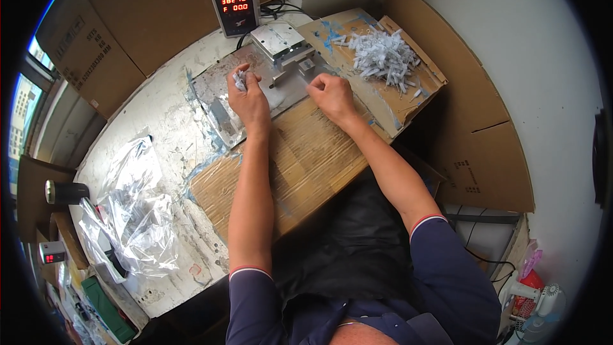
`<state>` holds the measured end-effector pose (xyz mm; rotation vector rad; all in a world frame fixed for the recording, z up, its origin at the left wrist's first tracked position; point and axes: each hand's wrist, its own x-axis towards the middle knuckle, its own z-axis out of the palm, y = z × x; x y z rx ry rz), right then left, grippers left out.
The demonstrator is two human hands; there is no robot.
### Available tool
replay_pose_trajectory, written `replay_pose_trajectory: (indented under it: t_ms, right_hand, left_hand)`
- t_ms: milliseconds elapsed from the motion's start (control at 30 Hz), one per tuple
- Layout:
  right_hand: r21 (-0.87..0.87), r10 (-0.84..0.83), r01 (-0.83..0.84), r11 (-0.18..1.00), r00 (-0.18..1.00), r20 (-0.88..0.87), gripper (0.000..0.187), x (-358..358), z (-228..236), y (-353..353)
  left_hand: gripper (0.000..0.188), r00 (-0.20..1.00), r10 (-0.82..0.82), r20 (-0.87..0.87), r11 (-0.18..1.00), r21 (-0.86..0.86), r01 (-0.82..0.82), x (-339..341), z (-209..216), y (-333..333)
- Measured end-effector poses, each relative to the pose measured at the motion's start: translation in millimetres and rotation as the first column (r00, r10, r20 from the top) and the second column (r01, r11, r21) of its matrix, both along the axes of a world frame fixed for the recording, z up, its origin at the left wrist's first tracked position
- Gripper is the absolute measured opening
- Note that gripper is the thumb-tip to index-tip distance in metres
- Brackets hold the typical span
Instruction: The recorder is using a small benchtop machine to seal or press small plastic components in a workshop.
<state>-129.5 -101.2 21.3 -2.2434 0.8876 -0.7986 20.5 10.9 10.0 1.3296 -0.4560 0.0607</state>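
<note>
My left hand (251, 105) is curled round a small bunch of whitish translucent strips (239, 80), held over the left part of a metal base plate (211, 83). My right hand (333, 97) is closed in a pinch at the plate's right side, just in front of a small metal fixture (299, 62). What its fingertips hold, if anything, is too small to make out. The fixture joins a metal block (278, 39) behind it. To the right of my right hand lies a heap of similar whitish strips (386, 57) on a cardboard sheet (377, 105).
A box with a lit red display (236, 6) stands behind the block, with black cables beside it. Flattened cardboard (300, 160) covers the near table edge. Crumpled clear plastic bags (140, 217) and a dark cylinder (67, 191) lie at the left. Cardboard panels (108, 38) surround the table.
</note>
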Motion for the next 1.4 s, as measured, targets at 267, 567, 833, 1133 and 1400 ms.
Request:
replay_pose_trajectory:
  t_ms: [267, 567, 833, 1133, 1400]
  right_hand:
    - [0.066, -0.107, 0.106, 0.992, 0.994, 0.025, 0.017, 25.5, -0.3, -2.1]
    - [0.077, -0.171, 0.17, 0.983, 0.985, 0.013, 0.017, 32.1, -2.2, -2.0]
    - [0.093, -0.175, 0.169, 0.981, 0.982, 0.066, 0.023, 31.5, -6.0, -2.2]
    - [0.053, -0.095, 0.083, 0.995, 0.958, 0.271, 0.023, 21.2, -12.7, 7.9]
    - [-0.02, -0.066, 0.076, 0.997, 0.953, 0.297, 0.021, 19.7, -17.3, 5.4]
  left_hand:
    - [0.014, 0.999, 0.005, -0.045, 0.997, 0.076, -0.002, -4.2, 1.1, -0.2]
    - [0.017, 0.996, 0.037, 0.083, 0.988, 0.147, -0.049, -10.1, 4.4, 0.0]
    - [0.037, 0.881, -0.066, 0.468, 0.868, 0.463, -0.181, -24.0, 1.5, -4.7]
    - [0.031, 0.831, -0.131, 0.541, 0.741, 0.61, -0.28, -24.7, 1.3, -8.5]
    - [0.02, 0.788, -0.147, 0.598, 0.717, 0.613, -0.332, -29.4, 4.0, -10.2]
